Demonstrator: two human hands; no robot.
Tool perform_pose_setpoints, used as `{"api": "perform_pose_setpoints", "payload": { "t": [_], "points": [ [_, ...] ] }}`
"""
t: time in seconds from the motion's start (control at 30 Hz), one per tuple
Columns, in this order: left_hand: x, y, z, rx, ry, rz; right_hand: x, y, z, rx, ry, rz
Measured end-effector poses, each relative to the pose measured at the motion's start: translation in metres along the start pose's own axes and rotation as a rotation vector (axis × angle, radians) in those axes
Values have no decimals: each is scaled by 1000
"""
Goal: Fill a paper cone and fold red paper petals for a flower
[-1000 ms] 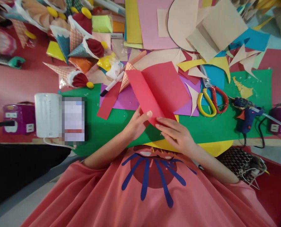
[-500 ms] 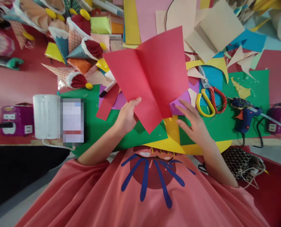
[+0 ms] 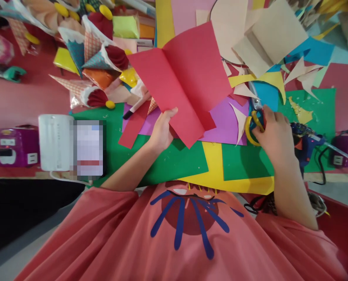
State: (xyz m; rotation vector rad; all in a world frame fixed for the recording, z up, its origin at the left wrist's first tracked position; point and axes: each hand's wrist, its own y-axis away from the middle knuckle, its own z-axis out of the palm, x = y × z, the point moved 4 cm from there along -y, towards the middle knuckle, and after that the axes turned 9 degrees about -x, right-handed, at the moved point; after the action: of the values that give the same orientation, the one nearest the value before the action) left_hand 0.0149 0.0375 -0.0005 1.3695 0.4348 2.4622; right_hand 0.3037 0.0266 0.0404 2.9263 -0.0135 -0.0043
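Observation:
My left hand (image 3: 164, 130) pinches the lower left edge of a folded red sheet of paper (image 3: 197, 74), thumb on top. The sheet stands partly opened along its crease, above the purple paper (image 3: 223, 121). At the right, my right hand (image 3: 276, 136) is closed over the handles of the scissors (image 3: 253, 127). Their yellow loop shows beside the thumb, while the fingers cover the red loop. The blades point away from me, partly under paper scraps. Just right of that hand lies a blue hot glue gun (image 3: 308, 146).
Green sheets (image 3: 174, 164) cover the near table. A white box-shaped device (image 3: 55, 142) and a phone (image 3: 89, 148) lie left, beside a purple power block (image 3: 17, 146). Cone-shaped wrapped pieces (image 3: 100, 58) crowd the back left. Beige sheets (image 3: 275, 31) and paper scraps (image 3: 242, 121) spread rightward.
My right hand has moved right, from beside the red sheet to the scissors, and closed on their handles. My left hand has shifted the red sheet slightly up and away.

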Motion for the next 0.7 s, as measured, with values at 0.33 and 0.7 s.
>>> {"api": "perform_pose_setpoints", "payload": {
  "t": [0.33,0.7],
  "points": [
    [4,-4,-12,33,37,14,-8,-23,-14,-23,-32,77],
    [8,-3,-12,33,70,11,1,0,-9,-528,-1218,89]
  ]
}}
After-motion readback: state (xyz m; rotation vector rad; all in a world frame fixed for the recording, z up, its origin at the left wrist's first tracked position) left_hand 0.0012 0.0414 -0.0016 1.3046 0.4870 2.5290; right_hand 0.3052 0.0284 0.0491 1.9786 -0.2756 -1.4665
